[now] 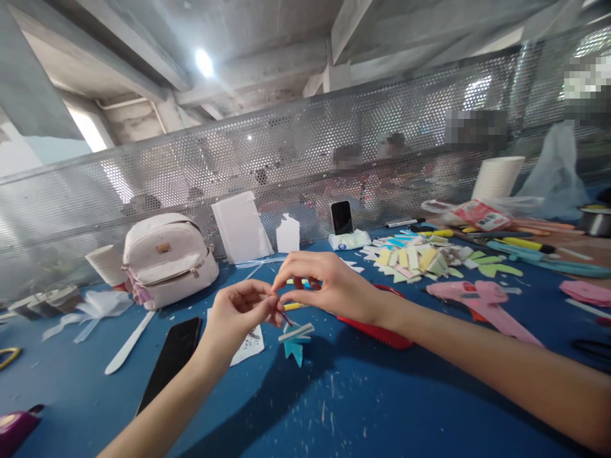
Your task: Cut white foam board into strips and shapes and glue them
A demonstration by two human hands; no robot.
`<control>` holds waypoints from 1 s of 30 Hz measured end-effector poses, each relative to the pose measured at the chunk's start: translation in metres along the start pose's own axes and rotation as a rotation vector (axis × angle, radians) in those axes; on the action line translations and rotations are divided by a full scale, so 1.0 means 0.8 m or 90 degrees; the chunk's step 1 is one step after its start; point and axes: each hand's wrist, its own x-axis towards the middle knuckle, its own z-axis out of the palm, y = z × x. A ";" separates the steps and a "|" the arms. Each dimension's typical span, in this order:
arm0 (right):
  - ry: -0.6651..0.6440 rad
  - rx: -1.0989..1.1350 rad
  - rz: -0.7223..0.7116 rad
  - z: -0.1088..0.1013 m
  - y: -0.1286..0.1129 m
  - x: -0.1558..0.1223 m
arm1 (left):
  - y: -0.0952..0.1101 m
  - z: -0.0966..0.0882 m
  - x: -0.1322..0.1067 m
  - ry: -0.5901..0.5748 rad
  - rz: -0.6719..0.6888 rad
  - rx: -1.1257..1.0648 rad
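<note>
My left hand (pixel 244 313) is closed in a pinch, with a thin dark red strand (pixel 287 319) sticking out at its fingertips. Just below it is a small blue paper cutout (pixel 294 351) with pointed ends and a pale strip (pixel 296 333) across its top; whether the strand joins it is unclear. My right hand (pixel 326 284) arches over from the right, thumb and forefinger bent together against the left fingertips. Anything between those right fingers is too small to make out. Under the hands lies a white paper (pixel 251 346) with dark specks.
A red-handled tool (pixel 382 331) lies beside my right wrist, with a pink glue gun (pixel 482 302) farther right. Behind are a pile of paper cutouts (pixel 424 257) and a propped phone (pixel 342 218). A black phone (pixel 172 359) and pale backpack (pixel 167 257) are at left.
</note>
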 end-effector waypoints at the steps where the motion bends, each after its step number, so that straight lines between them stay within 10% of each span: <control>1: 0.003 0.005 0.005 0.000 -0.001 0.001 | 0.000 0.000 0.000 0.000 -0.001 -0.001; 30: -0.050 0.045 0.103 0.005 -0.001 0.003 | -0.002 -0.002 -0.003 -0.004 -0.005 0.062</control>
